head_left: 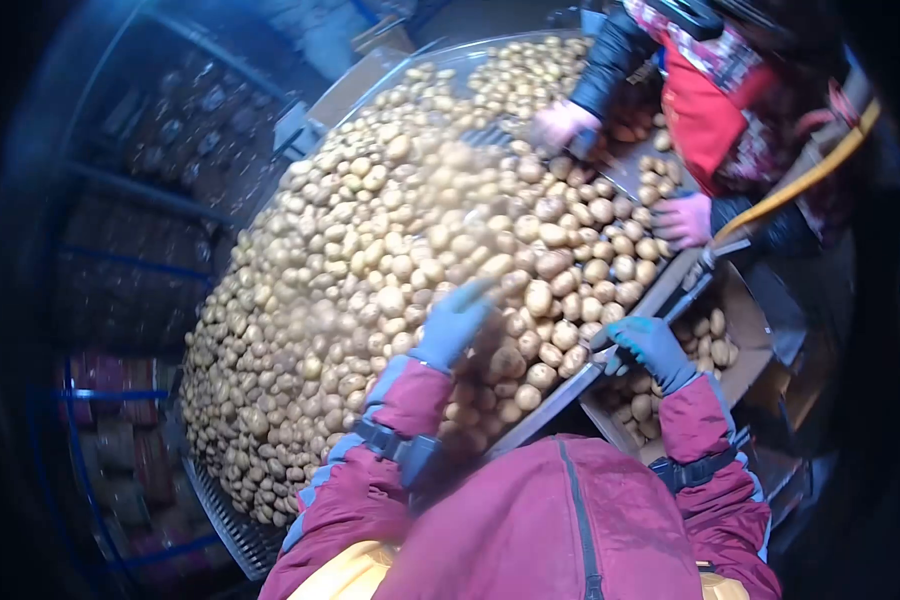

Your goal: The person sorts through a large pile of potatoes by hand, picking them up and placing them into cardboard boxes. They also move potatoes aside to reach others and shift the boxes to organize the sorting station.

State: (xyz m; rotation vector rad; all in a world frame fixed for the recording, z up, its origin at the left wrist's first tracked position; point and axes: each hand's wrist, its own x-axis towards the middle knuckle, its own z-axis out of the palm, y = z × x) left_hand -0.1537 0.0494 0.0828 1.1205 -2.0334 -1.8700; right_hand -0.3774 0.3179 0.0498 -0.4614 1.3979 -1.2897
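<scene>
A large heap of potatoes (370, 270) covers the sorting table in front of me. My left hand (453, 325), in a blue-grey glove, reaches low over the heap with its fingers stretched out, somewhat blurred. Potatoes lie right beside its fingertips. At the table's metal edge (555, 402) is my right hand (652, 350), in a teal glove, with its fingers curled in. What they hold, if anything, is hidden. Just below that hand, a cardboard box (748, 320) holds more potatoes (712, 345).
Across the table at the upper right, a co-worker in a red apron (700, 120) has one pink-gloved hand (565, 125) on the potatoes and another (683, 220) near the edge. A yellow hose-like strip (810, 185) runs beside them. Blue metal frames (150, 190) stand at left.
</scene>
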